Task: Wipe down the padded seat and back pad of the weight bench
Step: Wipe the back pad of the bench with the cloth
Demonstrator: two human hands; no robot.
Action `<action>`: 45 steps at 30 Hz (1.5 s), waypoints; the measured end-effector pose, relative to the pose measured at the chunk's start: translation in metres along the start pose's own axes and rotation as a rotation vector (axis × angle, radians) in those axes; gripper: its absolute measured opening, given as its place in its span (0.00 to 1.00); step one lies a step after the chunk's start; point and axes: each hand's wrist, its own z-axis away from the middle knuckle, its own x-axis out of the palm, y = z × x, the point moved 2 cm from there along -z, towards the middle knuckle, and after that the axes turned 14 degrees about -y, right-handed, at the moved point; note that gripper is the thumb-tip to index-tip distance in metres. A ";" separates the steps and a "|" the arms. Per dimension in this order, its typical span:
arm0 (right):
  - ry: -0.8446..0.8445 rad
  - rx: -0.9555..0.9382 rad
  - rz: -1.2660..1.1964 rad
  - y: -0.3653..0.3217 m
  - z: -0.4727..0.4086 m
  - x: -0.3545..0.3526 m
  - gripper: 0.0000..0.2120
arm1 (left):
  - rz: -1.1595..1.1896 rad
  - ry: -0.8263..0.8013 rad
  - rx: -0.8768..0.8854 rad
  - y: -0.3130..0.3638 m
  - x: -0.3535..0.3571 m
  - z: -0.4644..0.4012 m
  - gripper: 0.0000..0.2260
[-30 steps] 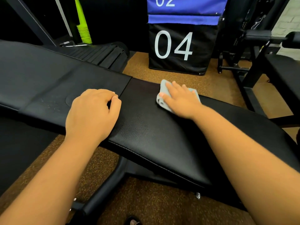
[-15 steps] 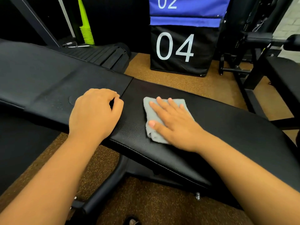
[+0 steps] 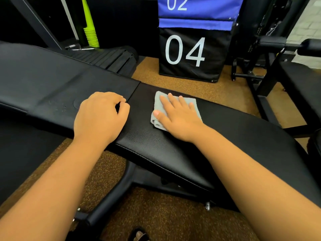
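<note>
1. Bench padding fills most of the view: a long black back pad [image 3: 43, 87] runs in from the left, and the black padded seat [image 3: 243, 136] carries on from it toward the right, the two meeting at a narrow seam near the middle. Both are covered in grained black vinyl with stitched edges; the seat's near edge catches a dull shine.
2. Black metal frame [image 3: 111, 202] of the bench shows beneath the seat, a curved tube reaching down toward the lower left.
3. Behind the bench stands a black padded box [image 3: 191, 54] printed "04" in white, with a blue box [image 3: 199, 9] marked "02" stacked on top of it. Both are well apart from the bench.
4. At the right edge, other dark gym equipment [image 3: 286, 66] with bars and a pad stands close to the seat's far end.
5. At the upper left, a stack of lime-green cones [image 3: 90, 30] stands beside a slanted black post, with a ribbed black piece just behind the back pad.
6. The left hand [image 3: 100, 117] rests on the back pad right at the seam, fingers curled under and gripping nothing visible.
7. The right hand [image 3: 177, 115] lies flat with fingers spread and straight, pressing down on a cloth.
8. The grey cloth [image 3: 159, 103], folded, sits on the seat just right of the seam, mostly covered by the hand.
9. The floor [image 3: 156, 220] is brown speckled rubber matting; a strip of pale brick wall shows at the top right corner.
</note>
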 end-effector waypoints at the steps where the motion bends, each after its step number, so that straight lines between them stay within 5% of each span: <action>1: -0.001 -0.026 -0.001 0.001 0.002 0.000 0.33 | 0.003 -0.002 -0.008 0.001 0.000 0.000 0.14; 5: -0.016 -0.014 -0.008 0.026 -0.015 -0.012 0.32 | 0.003 -0.011 -0.017 -0.001 0.001 0.000 0.15; 15: 0.071 0.372 -0.097 0.031 -0.064 -0.036 0.34 | 0.012 0.008 0.005 0.001 -0.001 -0.001 0.14; 25: 0.043 0.029 -0.014 0.001 -0.067 -0.030 0.31 | -0.008 -0.010 -0.001 0.001 0.000 0.002 0.15; 34: -0.029 0.340 -0.122 0.058 -0.081 -0.048 0.37 | -0.035 0.009 0.025 0.002 -0.001 -0.001 0.13; 45: -0.065 -0.010 -0.091 -0.007 -0.112 -0.048 0.30 | -0.041 0.004 0.038 0.000 0.001 -0.002 0.14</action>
